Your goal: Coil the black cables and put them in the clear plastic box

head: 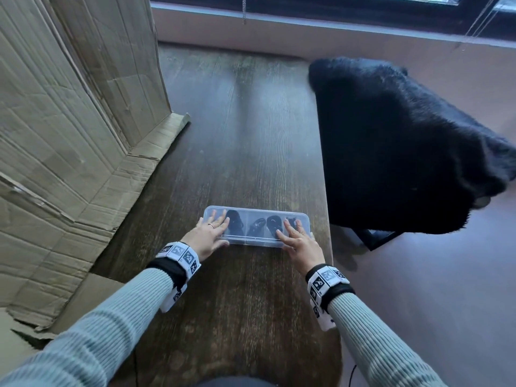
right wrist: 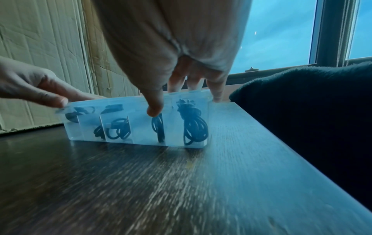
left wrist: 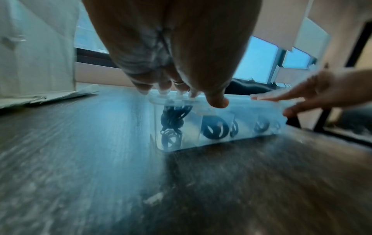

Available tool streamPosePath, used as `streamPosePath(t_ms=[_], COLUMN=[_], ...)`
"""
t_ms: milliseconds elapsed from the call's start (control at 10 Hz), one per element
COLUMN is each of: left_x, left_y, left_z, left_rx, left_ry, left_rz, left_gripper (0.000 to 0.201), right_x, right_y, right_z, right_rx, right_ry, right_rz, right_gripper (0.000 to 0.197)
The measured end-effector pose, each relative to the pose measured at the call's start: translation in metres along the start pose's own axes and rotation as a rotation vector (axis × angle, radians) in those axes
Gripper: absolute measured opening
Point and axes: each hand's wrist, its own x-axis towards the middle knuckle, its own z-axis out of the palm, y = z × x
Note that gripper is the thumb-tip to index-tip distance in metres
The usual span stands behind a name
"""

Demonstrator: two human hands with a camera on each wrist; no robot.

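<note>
the work surface is a dark wood-grain table (head: 237, 141), long and narrow, with its far end toward a window sill (head: 307, 26) under a dark-framed window (right wrist: 281, 31). flattened brown cardboard (head: 64, 121) leans and lies along the table's left side; a chair draped in black fleece fabric (head: 399, 141) stands just beside the table's right edge, on a grey-brown floor (head: 432, 289). no brand or readable text is visible; the only printed marks are black-and-white square codes on the white wrist bands (head: 181, 254). the clear plastic box (head: 257, 241) sits flat on the table near its right edge, directly ahead of the person, with its lid on. it is a long, shallow, translucent case with rounded corners, split by dividers into a row of compartments. black cables (right wrist: 194, 125) lie coiled inside several compartments, seen blurred through the walls; the exact count cannot be told. the left hand (head: 208, 236) rests on the left end of the lid with straight, spread fingers and its thumb at the near edge; a ring shows on one finger. the right hand (head: 300, 241) lies the same way on the right end, fingers flat on top, thumb against the front wall. neither hand clenches anything.
</note>
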Motion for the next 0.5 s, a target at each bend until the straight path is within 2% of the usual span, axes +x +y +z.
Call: streamPosePath(t_ms=[100, 200, 300, 400, 500], left_x=[-0.001, -0.002, -0.003, -0.006, -0.008], left_y=[0.001, 0.004, 0.012, 0.022, 0.027], left_z=[0.005, 0.011, 0.026, 0.028, 0.033], left_rx=[0.124, 0.113, 0.193, 0.149, 0.174], left_ry=[0.033, 0.115, 0.259, 0.281, 0.289], left_rz=[-0.002, -0.021, -0.029, -0.089, -0.126], left_gripper=[0.06, 0.061, 0.071, 0.08, 0.085], right_x=[0.001, 0.003, 0.003, 0.001, -0.005], right_y=[-0.002, -0.004, -0.004, -0.01, -0.006], right_z=[0.003, 0.003, 0.006, 0.0, 0.001], right_rx=[-0.027, -0.066, -0.07, -0.026, -0.022], right_ry=[0.052, 0.079, 0.083, 0.057, 0.061], right_rz=[0.011, 0.023, 0.012, 0.024, 0.0], right_gripper=[0.047, 0.05, 0.052, 0.048, 0.056])
